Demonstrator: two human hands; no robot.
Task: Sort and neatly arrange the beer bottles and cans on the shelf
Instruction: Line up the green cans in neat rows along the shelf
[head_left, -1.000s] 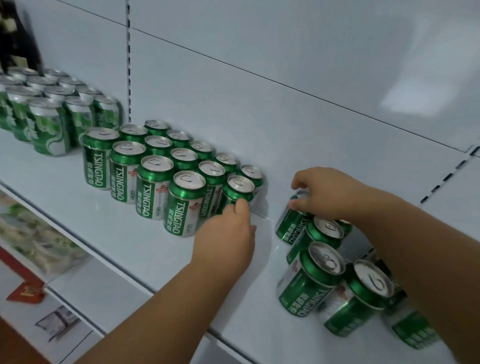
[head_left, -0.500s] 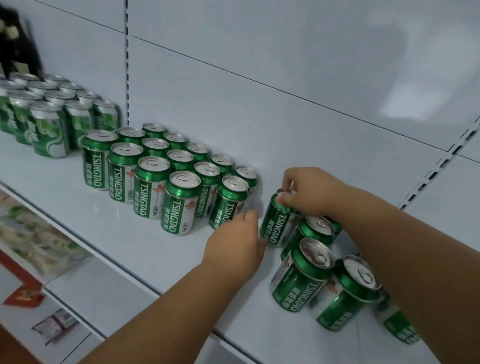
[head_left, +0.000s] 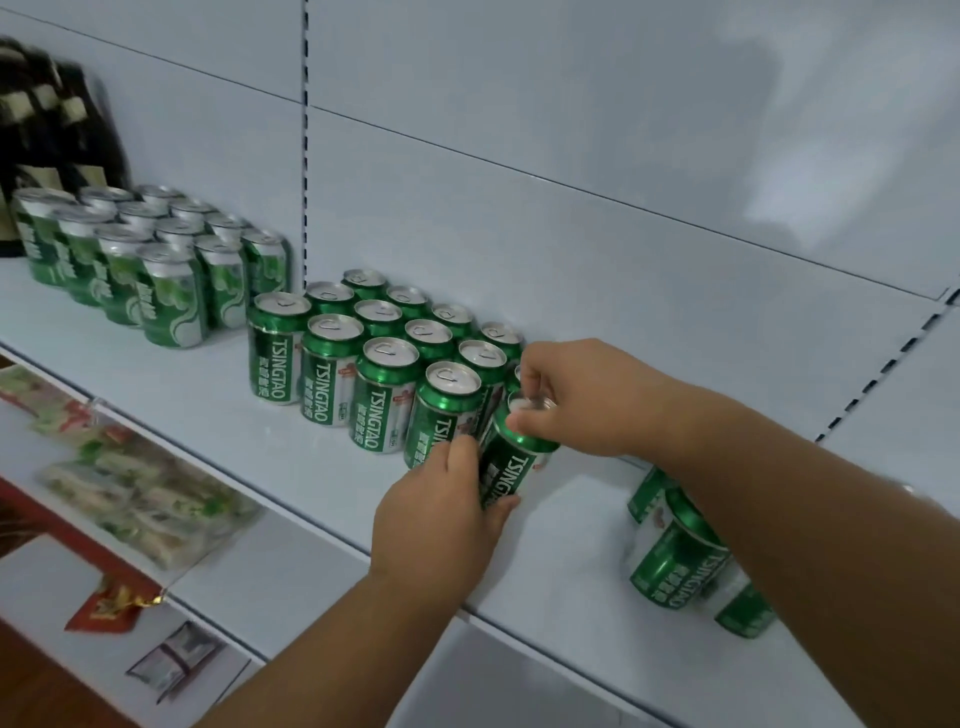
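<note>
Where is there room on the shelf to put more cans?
Bare shelf lies between the can both hands hold and the loose cans on the right. The front strip before the Tsingtao block is bare too. It is crowded where the left hand and right hand meet at that block's right end.

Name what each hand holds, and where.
Both hold one green Tsingtao can: right hand pinches its top rim, left hand grips its lower body.
</note>
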